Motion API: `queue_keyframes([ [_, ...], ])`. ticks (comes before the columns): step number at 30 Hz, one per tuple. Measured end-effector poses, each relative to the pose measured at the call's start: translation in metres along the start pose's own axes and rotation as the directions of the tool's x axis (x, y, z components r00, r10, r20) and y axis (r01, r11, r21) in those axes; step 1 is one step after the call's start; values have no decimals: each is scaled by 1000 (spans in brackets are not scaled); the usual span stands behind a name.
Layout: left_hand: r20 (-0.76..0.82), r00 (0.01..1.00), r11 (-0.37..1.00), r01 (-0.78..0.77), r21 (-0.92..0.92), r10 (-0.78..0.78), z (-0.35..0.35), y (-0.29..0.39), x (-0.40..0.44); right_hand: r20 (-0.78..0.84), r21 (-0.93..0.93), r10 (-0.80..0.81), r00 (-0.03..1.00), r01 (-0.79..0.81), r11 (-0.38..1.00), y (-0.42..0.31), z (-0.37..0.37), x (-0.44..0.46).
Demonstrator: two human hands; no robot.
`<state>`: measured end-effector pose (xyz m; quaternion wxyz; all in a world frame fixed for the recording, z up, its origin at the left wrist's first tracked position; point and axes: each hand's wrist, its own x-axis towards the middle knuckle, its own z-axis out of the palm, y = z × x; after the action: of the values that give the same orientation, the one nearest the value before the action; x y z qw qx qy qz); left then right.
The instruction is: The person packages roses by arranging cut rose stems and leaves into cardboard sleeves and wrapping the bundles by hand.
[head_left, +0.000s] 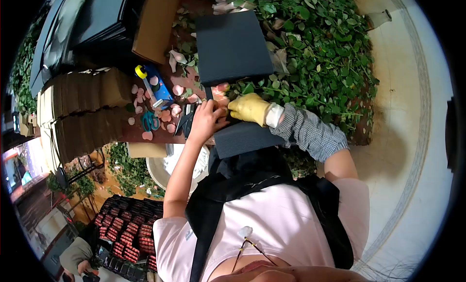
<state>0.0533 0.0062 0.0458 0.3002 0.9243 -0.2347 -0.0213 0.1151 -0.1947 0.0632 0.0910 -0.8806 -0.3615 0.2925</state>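
My left hand [208,119] is bare, its fingers bent in toward pink and peach flower heads [221,94]. From the other side my right hand [250,108], in a yellow glove, closes its curled fingers against the same spot. What lies between the fingertips is mostly hidden. A dark ribbed box [235,49] stands just beyond the hands. Nearer my body lies another dark ribbed panel [247,139], below the gloved hand. Beside my left wrist is a small black object [184,120] of a kind I cannot make out.
Leafy stems [320,63] cover the table's right side. At left lie loose petals [178,90], teal scissors [150,121], a blue box [160,91] and yellow tape [141,71]. Stacked cardboard [82,95] rises farther left. A white basin [156,172] stands below the table edge.
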Motion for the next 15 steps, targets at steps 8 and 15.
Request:
queue_keyframes([
  [8,-3,1000,1000,-2,30,3,10,-3,0,-201,-212,24,979,-68,975,6,22,35],
  [15,-22,1000,999,17,50,-16,4,-1,-2,-326,57,102,940,-88,994,2,12,10],
])
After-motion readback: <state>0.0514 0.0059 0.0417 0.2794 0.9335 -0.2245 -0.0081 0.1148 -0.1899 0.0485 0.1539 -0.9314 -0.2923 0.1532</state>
